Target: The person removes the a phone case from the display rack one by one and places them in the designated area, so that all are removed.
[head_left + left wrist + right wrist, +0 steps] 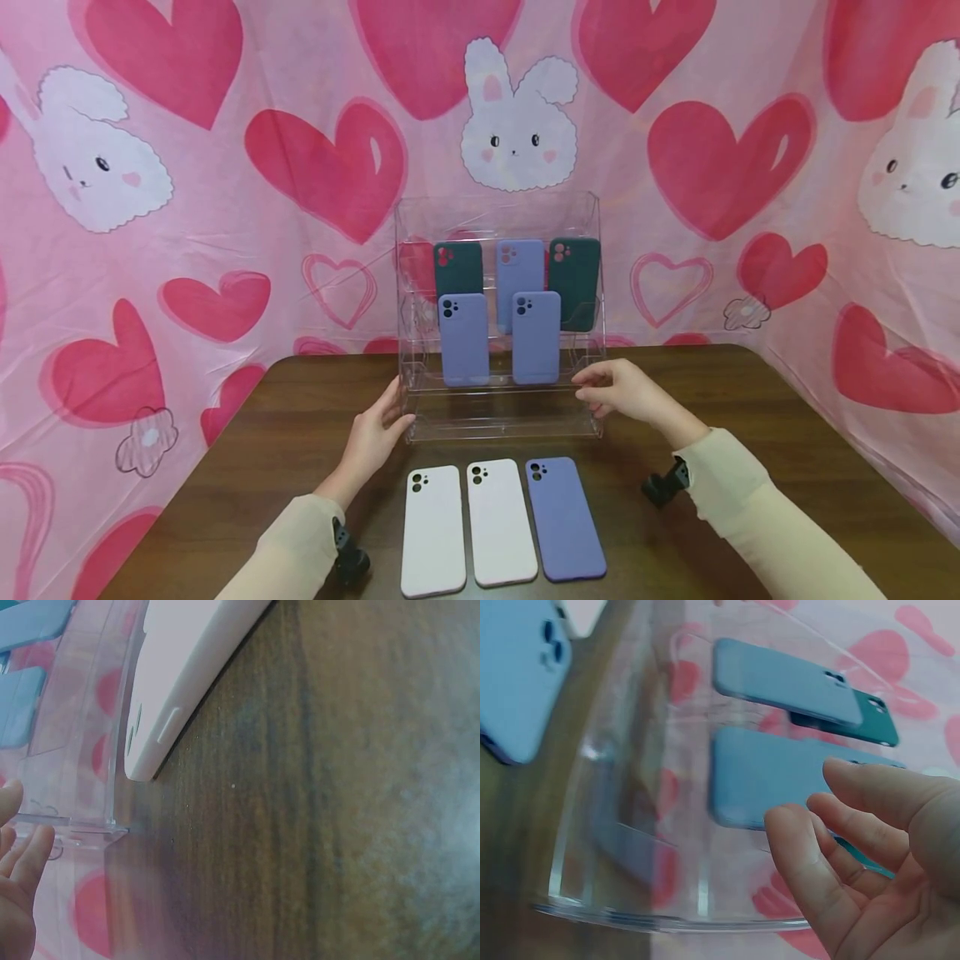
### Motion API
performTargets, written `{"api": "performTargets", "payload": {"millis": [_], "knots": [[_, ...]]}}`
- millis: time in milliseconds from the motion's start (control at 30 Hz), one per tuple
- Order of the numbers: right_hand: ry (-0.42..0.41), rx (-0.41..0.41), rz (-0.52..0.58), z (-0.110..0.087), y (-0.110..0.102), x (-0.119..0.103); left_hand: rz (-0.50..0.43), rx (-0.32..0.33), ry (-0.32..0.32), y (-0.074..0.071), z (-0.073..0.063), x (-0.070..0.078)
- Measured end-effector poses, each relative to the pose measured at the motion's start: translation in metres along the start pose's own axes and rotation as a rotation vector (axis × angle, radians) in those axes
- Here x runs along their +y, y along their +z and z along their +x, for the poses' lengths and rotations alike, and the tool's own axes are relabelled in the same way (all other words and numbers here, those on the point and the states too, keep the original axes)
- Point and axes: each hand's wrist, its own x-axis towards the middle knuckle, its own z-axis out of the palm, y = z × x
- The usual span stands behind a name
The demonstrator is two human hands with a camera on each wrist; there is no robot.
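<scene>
A clear acrylic display stand (pixel 498 429) rises in steps on the table. On its lower step lean two lilac phone cases (pixel 465 342); higher up are another lilac case (pixel 517 258) and two dark green cases (pixel 576 279). My left hand (pixel 375 429) holds the stand's lower left side, thumb in front and fingers along the outer face. By the lower right side, my right hand (pixel 618 387) has loosely bent fingers with nothing between them. Two white phone cases (pixel 435 533) and a purple-blue case (pixel 566 517) lie in front of the stand.
The dark wooden table (pixel 247 500) extends to both sides of the stand. Behind it hangs a pink cloth (pixel 330 50) printed with hearts and rabbits. Black wrist cameras (pixel 663 483) sit under both sleeves.
</scene>
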Motion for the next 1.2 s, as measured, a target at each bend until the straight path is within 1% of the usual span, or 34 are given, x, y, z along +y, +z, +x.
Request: {"api": "performTargets", "payload": {"millis": [233, 467, 700, 800, 900, 1033, 1200], "knots": [[-0.039, 0.058, -0.034, 0.008, -0.018, -0.016, -0.007, -0.002, -0.003, 0.0, 0.0, -0.001], [-0.044, 0.11, -0.017, 0.018, -0.03, -0.024, 0.003, -0.01, -0.016, 0.0, 0.0, 0.001], [-0.079, 0.197, 0.033, 0.034, -0.034, -0.031, 0.002, -0.007, -0.02, 0.0, 0.0, 0.001], [-0.091, 0.226, 0.024, 0.038, -0.035, -0.032, -0.003, -0.009, -0.029, 0.0, 0.0, 0.0], [-0.081, 0.248, -0.002, 0.043, -0.036, -0.033, -0.004, -0.013, -0.03, 0.0, 0.0, 0.0], [-0.056, 0.265, -0.014, 0.049, -0.037, -0.035, -0.001, -0.013, -0.03, -0.001, 0.001, 0.0], [-0.058, 0.27, -0.005, 0.058, -0.036, -0.037, 0.001, -0.012, -0.031, -0.001, 0.001, -0.001]]}}
